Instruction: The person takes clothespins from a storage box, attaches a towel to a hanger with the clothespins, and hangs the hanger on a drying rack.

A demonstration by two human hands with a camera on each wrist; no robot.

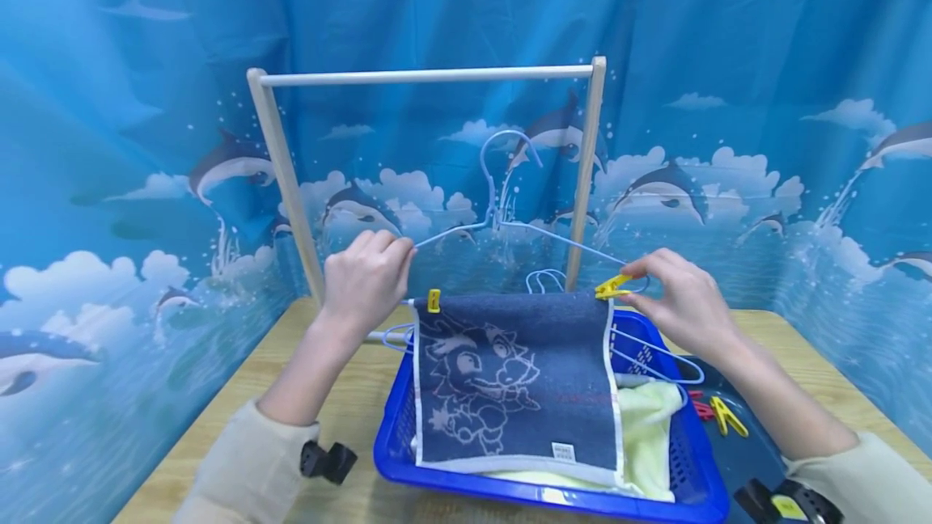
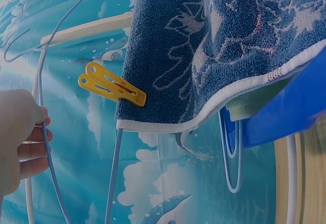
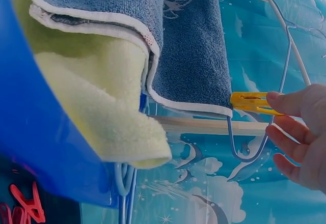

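A dark blue towel with a white cartoon print and white edging hangs over the lower bar of a light blue hanger. One yellow clothespin clips the towel near its left top corner. My left hand grips the hanger's left sloping wire, its fingers curled round it in the left wrist view. At the towel's right top corner, my right hand pinches a second yellow clothespin between thumb and forefinger. That clothespin's tip sits on the towel's edge.
Below the towel stands a blue plastic basket holding a pale green towel and more hangers. Behind it rises a wooden rack with a white rail. Red and yellow clothespins lie in a dark tray at right.
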